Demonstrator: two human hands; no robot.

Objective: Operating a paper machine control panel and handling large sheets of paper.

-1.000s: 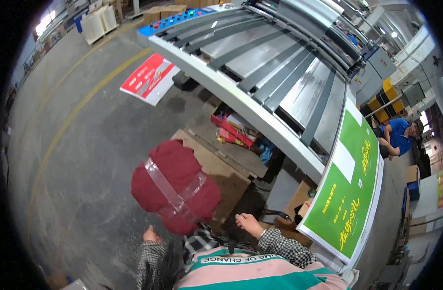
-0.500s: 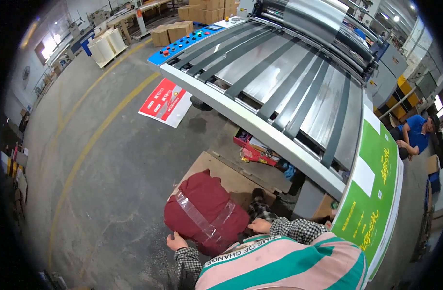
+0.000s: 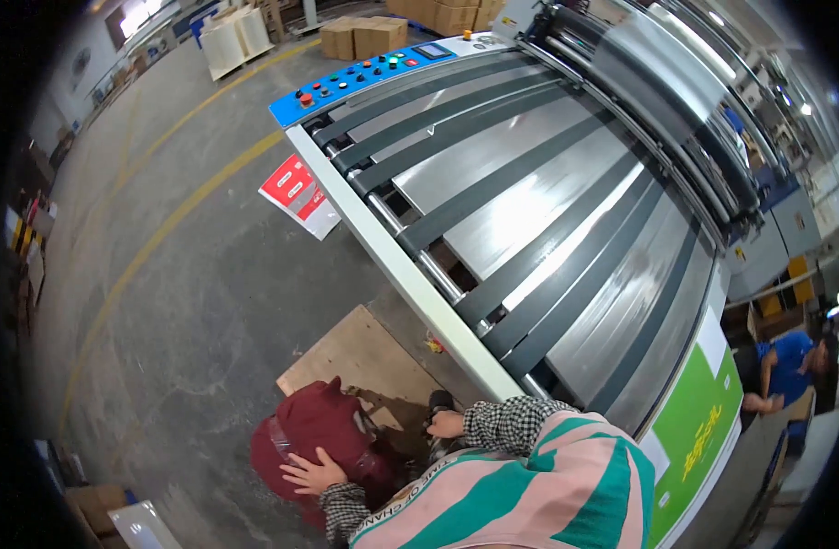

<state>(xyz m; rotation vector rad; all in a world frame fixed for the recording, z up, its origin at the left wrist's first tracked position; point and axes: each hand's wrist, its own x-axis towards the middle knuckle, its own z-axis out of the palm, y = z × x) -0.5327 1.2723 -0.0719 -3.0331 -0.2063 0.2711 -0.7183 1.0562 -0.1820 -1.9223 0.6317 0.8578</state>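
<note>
A maroon cloth bundle (image 3: 323, 423) bound with clear tape sits low in front of me, at the near end of a wooden board. My left hand (image 3: 315, 473) lies on its near left side, fingers spread over the cloth. To the right of the bundle, my right hand (image 3: 447, 425) is curled beside a dark shoe (image 3: 440, 400). Whatever may be inside those fingers is hidden. Part of the bundle's near side disappears behind my striped clothing and left sleeve.
The wooden board (image 3: 346, 352) lies on the grey floor. Above it juts the machine's pale front rail (image 3: 410, 274), with dark belts behind. A blue control panel (image 3: 346, 80) and a red-and-white sheet (image 3: 300, 194) are farther left. A green sheet (image 3: 680, 444) and a seated person (image 3: 785, 371) are at right.
The bundle has shifted left and nearer and turned. My left hand went from its lower edge to lying spread on it. My right hand has come away from the bundle's right side.
</note>
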